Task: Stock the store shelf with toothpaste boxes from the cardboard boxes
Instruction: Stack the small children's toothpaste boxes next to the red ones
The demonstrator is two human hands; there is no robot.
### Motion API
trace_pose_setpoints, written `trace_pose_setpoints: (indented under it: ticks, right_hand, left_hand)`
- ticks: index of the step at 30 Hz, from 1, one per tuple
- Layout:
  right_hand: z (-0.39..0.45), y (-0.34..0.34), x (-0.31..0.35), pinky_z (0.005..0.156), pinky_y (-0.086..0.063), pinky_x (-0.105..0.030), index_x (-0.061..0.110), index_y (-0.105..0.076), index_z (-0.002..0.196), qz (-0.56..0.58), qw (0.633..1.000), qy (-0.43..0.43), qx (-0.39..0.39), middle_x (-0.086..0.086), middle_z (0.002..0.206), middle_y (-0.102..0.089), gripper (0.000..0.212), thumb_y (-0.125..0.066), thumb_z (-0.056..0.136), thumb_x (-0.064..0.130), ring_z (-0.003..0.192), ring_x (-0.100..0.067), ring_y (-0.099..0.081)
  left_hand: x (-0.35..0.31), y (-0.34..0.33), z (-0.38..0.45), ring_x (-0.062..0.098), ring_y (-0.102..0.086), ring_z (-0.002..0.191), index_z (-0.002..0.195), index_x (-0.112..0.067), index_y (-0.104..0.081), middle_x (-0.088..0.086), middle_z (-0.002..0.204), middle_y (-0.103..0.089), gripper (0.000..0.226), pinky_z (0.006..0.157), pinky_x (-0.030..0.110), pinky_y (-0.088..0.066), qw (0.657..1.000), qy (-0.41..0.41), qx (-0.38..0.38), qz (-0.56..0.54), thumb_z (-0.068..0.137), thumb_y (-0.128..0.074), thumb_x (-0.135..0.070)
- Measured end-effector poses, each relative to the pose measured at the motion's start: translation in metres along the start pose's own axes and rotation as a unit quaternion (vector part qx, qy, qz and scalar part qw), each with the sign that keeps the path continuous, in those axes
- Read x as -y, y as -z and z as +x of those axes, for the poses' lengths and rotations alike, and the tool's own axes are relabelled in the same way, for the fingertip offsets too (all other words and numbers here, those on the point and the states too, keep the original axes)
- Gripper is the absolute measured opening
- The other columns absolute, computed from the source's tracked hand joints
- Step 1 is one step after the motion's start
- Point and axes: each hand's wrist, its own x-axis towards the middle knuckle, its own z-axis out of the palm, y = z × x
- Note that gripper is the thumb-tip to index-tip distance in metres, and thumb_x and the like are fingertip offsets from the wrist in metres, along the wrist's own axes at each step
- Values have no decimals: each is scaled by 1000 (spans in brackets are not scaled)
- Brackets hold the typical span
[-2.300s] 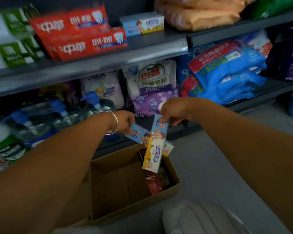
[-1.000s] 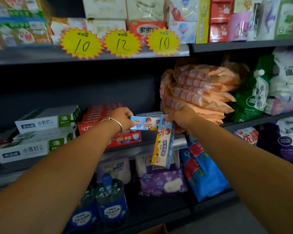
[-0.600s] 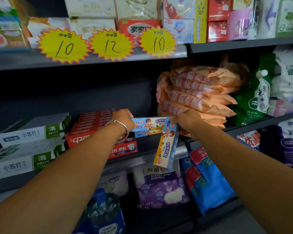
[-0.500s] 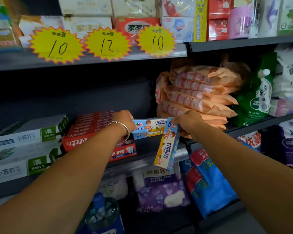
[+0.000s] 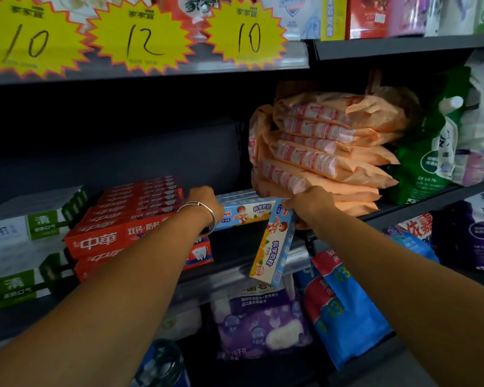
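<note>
My left hand (image 5: 204, 202), a silver bangle on its wrist, grips one end of a light-blue children's toothpaste box (image 5: 246, 216) and holds it level at the middle shelf (image 5: 229, 277), beside other blue boxes (image 5: 236, 194) lying there. My right hand (image 5: 310, 203) pinches the top end of a second blue box (image 5: 273, 247), which hangs down slanted in front of the shelf edge. The cardboard box is out of view.
Stacked red toothpaste boxes (image 5: 132, 219) lie left of my left hand, white-and-green boxes (image 5: 25, 227) further left. A pile of orange packets (image 5: 324, 152) sits right of the gap. Yellow price tags (image 5: 140, 34) hang above. Bags (image 5: 344, 305) fill the lower shelf.
Both hands rose from the cardboard box on the floor to the middle shelf with the two blue boxes. In the last half second the left box moved slightly further in.
</note>
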Motion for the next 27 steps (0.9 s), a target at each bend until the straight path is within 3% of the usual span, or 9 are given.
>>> trace_pose_setpoints:
  ticks: [4, 8, 16, 27]
  right_hand:
    - [5, -4, -4, 51, -54, -31, 0, -52, 107, 3, 1000, -10, 2, -21, 104, -66, 26, -63, 88, 14, 76, -28, -64]
    - [9, -9, -6, 58, -55, -34, 5, -48, 100, 10, 1000, -10, -2, -20, 104, -65, 20, -62, 88, 12, 80, -29, -64]
    - [15, -15, -6, 51, -53, -32, 2, -49, 100, 14, 1000, -28, 4, -21, 103, -66, 23, -64, 87, 14, 84, -31, -67]
    - [18, -19, -6, 50, -52, -30, 4, -47, 90, 17, 999, -30, 5, -21, 101, -65, 19, -63, 88, 14, 79, -29, -65]
  left_hand:
    - [2, -8, 5, 28, -61, 100, 112, -2, -61, 15, 113, -62, 29, 68, 26, -44, 1000, 9, 9, 11, 86, -60, -14]
    - [3, -15, 9, 29, -62, 100, 113, 1, -59, 17, 113, -62, 29, 68, 27, -44, 999, 19, 18, 19, 88, -59, -13]
    - [7, -21, 12, 28, -59, 106, 124, 0, -51, 16, 119, -58, 37, 72, 27, -45, 999, 45, 30, -1, 89, -58, -11]
    - [12, -26, 13, 27, -60, 106, 126, -1, -51, 15, 120, -58, 44, 71, 26, -45, 998, 44, 49, 22, 84, -64, -7]
